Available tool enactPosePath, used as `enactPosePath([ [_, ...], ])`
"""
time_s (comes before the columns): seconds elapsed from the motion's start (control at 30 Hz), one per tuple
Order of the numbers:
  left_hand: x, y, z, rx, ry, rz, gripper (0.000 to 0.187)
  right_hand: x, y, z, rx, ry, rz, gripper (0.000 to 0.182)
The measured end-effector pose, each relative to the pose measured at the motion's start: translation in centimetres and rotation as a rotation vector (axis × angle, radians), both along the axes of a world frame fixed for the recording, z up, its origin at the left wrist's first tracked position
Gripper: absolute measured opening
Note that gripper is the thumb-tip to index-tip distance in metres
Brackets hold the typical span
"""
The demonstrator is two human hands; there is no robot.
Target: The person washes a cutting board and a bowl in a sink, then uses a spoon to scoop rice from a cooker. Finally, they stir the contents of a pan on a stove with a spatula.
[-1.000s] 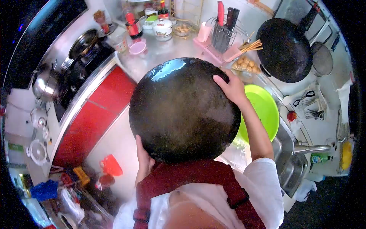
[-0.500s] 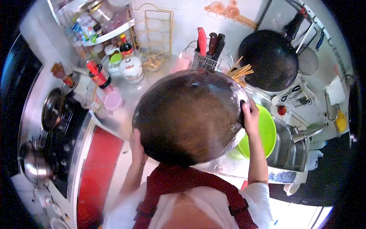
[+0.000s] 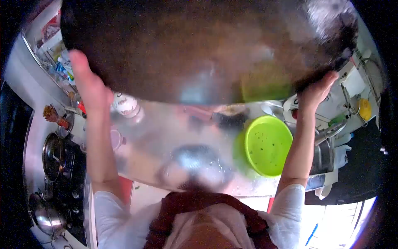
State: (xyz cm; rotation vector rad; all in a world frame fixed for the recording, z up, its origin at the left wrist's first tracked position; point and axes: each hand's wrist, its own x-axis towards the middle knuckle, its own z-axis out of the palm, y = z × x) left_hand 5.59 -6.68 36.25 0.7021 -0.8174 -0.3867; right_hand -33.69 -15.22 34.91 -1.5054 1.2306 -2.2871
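Note:
A large, dark round wok [image 3: 186,45] with a brownish, worn surface is raised high in front of me, its upper part cut off by the top of the view. My left hand [image 3: 92,89] grips it at the left edge, thumb up against the surface. At the opposite edge, my right hand [image 3: 317,94] holds it, with its fingers partly hidden. Below the wok, the grey counter [image 3: 153,120] has a shiny wet patch [image 3: 195,159] with droplets. A lime-green basin [image 3: 268,145] with dark specks inside stands near my right forearm.
On the left, a stove carries a frying pan [image 3: 54,155] and a steel pot [image 3: 49,213]. A white jar [image 3: 125,106] and a pink cup [image 3: 117,139] stand on the counter. At the right are the sink [image 3: 323,157] and faucet [image 3: 333,129].
Both hands have lifted the wok up and forward, so it fills the top of the view. The counter's wet patch and the basin's inside have come into sight.

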Motion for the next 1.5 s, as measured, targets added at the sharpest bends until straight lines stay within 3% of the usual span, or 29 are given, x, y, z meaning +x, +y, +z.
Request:
enactPosePath([
  [0.07,-0.4,-2.1,4.5,-0.170,0.003,0.024,0.060,1.5,-1.4,4.1,-0.208,0.043,0.097,0.076],
  [0.17,0.1,-5.0,9.1,-0.243,-0.043,0.028,0.063,1.6,-4.9,8.1,-0.295,0.000,0.046,0.076],
  [0.2,0.8,-6.2,9.9,-0.239,-0.095,0.043,0.065,2.0,-5.7,8.9,-0.301,0.000,0.045,0.076],
  [0.27,2.3,-9.2,11.0,-0.293,-0.146,0.040,0.062,3.2,-7.3,10.2,-0.483,0.091,-0.271,0.070],
  [0.37,4.2,-13.2,11.2,-0.353,-0.201,0.058,0.057,3.9,-9.9,9.8,-0.574,0.104,-0.218,0.069],
  [0.57,5.8,-18.8,7.7,-0.222,-0.098,-0.067,0.052,3.8,-14.3,4.7,-0.476,0.147,-0.128,0.062],
  [0.7,5.1,-19.8,5.1,-0.117,-0.192,0.011,0.054,5.6,-14.8,1.9,-0.378,0.192,-0.105,0.058],
  [0.8,6.0,-21.3,2.9,-0.093,-0.177,-0.060,0.060,5.4,-16.0,-0.5,-0.366,0.221,-0.096,0.059],
  [0.87,6.3,-22.2,1.4,-0.073,-0.204,-0.052,0.059,5.0,-16.6,-2.2,-0.373,0.285,-0.025,0.054],
  [1.0,9.5,-24.7,-1.5,0.051,-0.317,-0.042,0.058,5.0,-16.0,-5.4,-0.312,0.288,0.167,0.062],
  [1.03,10.0,-25.0,-2.1,0.079,-0.305,-0.063,0.059,5.0,-15.7,-5.8,-0.277,0.272,0.241,0.069],
  [1.13,9.9,-25.1,-3.4,0.119,-0.314,-0.073,0.061,5.1,-15.4,-6.4,-0.193,0.450,0.106,0.071],
  [1.3,8.8,-25.0,-4.6,0.097,-0.289,0.010,0.056,5.1,-15.2,-7.0,0.025,0.472,0.193,0.072],
  [1.5,10.1,-25.3,-6.5,0.210,-0.544,0.076,0.055,4.8,-14.1,-7.4,0.253,0.637,0.333,0.071],
])
